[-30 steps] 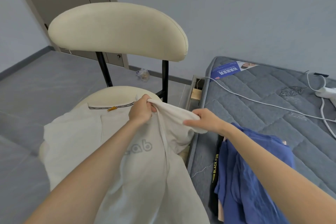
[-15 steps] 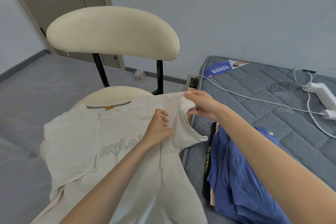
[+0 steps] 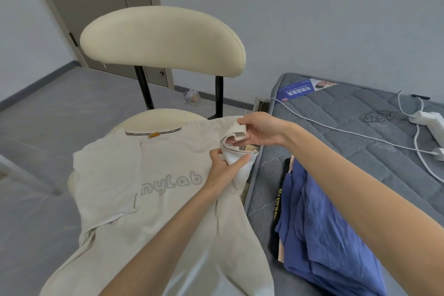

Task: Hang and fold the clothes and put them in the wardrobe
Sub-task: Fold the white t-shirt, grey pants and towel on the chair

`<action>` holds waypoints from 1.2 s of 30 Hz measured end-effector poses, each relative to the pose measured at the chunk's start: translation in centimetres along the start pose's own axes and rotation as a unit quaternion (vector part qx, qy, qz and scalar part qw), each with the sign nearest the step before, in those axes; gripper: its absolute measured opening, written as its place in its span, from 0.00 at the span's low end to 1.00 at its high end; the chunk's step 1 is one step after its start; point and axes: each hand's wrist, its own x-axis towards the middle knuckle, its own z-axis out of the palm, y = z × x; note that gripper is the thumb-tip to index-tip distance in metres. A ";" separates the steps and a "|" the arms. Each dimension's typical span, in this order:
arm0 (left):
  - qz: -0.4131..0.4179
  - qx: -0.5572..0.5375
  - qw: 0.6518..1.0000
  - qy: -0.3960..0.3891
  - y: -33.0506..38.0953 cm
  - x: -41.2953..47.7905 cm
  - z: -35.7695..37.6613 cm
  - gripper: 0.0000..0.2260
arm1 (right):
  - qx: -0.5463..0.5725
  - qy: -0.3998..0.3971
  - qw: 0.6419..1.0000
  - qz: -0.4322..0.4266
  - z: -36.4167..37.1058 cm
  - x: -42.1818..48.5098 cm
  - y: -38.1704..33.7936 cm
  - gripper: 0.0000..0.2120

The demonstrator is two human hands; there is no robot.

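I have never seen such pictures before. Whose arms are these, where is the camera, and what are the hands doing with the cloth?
There is no machine here. A person wears a wide-angle camera on the head, so you look down along their own two arms. A cream T-shirt lies spread, print up, over the seat of a cream chair. The right hand pinches the end of one sleeve, and the left hand grips the same sleeve just below. To the right is a grey mattress with a pile of blue clothes, a white cable and a power strip on it.
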 end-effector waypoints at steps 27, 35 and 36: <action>0.007 0.020 0.995 0.096 0.6 1.5 -2.7 0.04 | 0.043 0.179 0.976 -0.114 0.3 2.6 1.2 0.06; 0.087 0.148 0.984 0.044 -0.4 1.5 -2.1 0.24 | -0.057 0.202 0.964 -0.165 -0.5 2.2 1.8 0.07; 0.091 0.179 0.978 0.053 -0.6 1.4 -2.2 0.23 | -0.055 0.213 0.960 -0.171 -0.6 2.3 1.9 0.07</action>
